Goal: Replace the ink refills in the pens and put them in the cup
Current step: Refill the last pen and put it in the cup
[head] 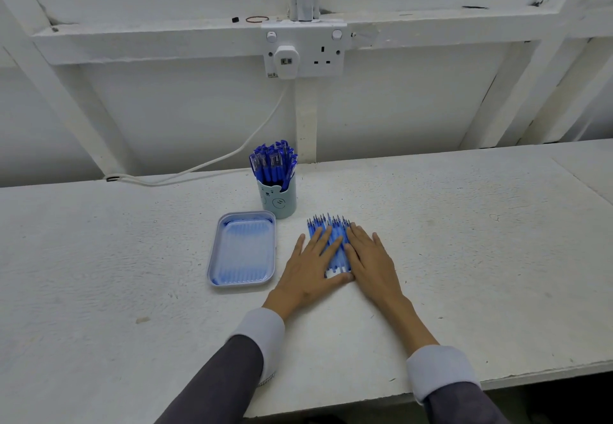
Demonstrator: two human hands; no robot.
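Ink refills: blue row lying flat on table, tips pointing away from person, pressed under both palms. Left hand flat, fingers straight and spread, on row's left part. Right hand likewise flat, on right part. Tray just left of left hand. Cup beyond refills, packed with upright pens.

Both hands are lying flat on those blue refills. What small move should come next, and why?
Probably the left hand lifts and takes one pen from the cup. Both it and the right hand lie flat on the refills, holding nothing, and every pen stands in the cup, so none is ready to open.
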